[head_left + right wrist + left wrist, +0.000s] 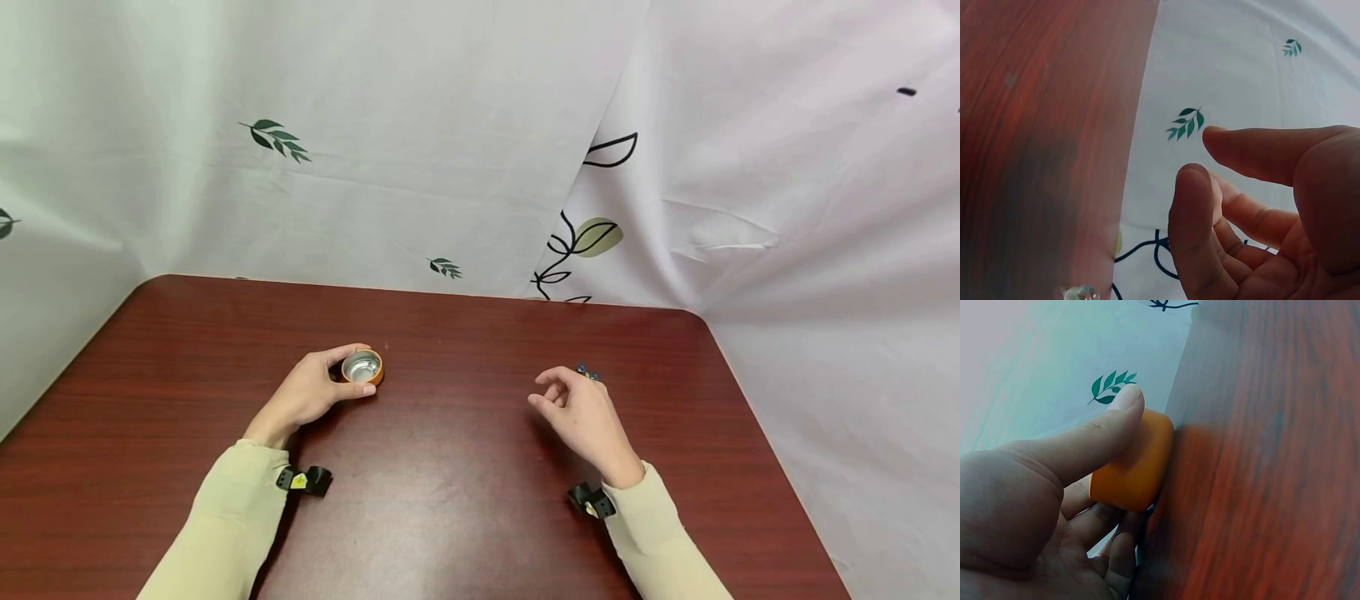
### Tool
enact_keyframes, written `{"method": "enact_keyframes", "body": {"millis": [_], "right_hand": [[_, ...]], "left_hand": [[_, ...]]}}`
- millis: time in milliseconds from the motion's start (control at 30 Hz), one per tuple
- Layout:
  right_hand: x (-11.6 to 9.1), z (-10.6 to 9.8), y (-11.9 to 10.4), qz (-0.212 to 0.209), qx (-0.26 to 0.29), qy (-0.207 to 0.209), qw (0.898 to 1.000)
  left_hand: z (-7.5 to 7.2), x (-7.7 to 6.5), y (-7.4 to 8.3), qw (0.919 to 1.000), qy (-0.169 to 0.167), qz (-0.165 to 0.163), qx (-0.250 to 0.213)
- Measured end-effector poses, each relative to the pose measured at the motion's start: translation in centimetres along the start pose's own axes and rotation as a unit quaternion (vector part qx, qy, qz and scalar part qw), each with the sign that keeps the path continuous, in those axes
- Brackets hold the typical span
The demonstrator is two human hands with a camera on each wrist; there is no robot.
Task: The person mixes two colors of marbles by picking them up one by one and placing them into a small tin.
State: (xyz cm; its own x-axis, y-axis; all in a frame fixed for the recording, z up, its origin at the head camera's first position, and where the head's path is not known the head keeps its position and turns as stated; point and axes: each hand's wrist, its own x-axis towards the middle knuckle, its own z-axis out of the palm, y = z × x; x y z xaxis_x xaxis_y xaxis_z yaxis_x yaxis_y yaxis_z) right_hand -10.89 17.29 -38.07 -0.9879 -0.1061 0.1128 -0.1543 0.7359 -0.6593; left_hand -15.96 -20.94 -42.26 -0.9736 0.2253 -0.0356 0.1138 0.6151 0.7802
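My left hand (311,387) grips a small round orange tin (379,377) between thumb and fingers. Its open top faces up and shows a bare silver inside. In the left wrist view the thumb lies along the tin's smooth orange side (1141,465), which is right at the tabletop. Over the right part of the table, my right hand (588,421) has loosely bent fingers, thumb and index tips apart, with nothing between them. Just beyond its knuckles lie small dark blue, shiny pieces (582,369), partly hidden by the hand.
Both hands are over a reddish-brown wooden table (450,467) with rounded far corners. A white curtain (420,150) printed with leaves hangs behind the table and along its sides. In the right wrist view a clear shiny piece (1082,292) shows at the bottom edge.
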Motion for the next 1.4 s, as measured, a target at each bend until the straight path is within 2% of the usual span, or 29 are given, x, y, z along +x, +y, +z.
{"method": "enact_keyframes", "body": {"millis": [333, 867, 1100, 1400], "right_hand": [[0.3, -1.0, 1.3, 0.007, -0.047, -0.033, 0.998], [0.7, -1.7, 2.7, 0.007, -0.092, -0.022, 0.995], [0.8, -2.0, 3.2, 0.025, -0.106, -0.03, 0.994], [1.4, -2.6, 4.7, -0.015, -0.11, -0.044, 0.993]], "left_hand": [[-0.1, -0.1, -0.2, 1.0, -0.001, -0.005, 0.005], [-0.1, 0.1, -0.4, 0.9999, -0.007, -0.008, -0.004], [0.0, 0.2, -0.4, 0.9999, -0.009, -0.006, -0.006], [0.0, 0.2, -0.2, 0.9999, -0.01, -0.013, -0.003]]}}
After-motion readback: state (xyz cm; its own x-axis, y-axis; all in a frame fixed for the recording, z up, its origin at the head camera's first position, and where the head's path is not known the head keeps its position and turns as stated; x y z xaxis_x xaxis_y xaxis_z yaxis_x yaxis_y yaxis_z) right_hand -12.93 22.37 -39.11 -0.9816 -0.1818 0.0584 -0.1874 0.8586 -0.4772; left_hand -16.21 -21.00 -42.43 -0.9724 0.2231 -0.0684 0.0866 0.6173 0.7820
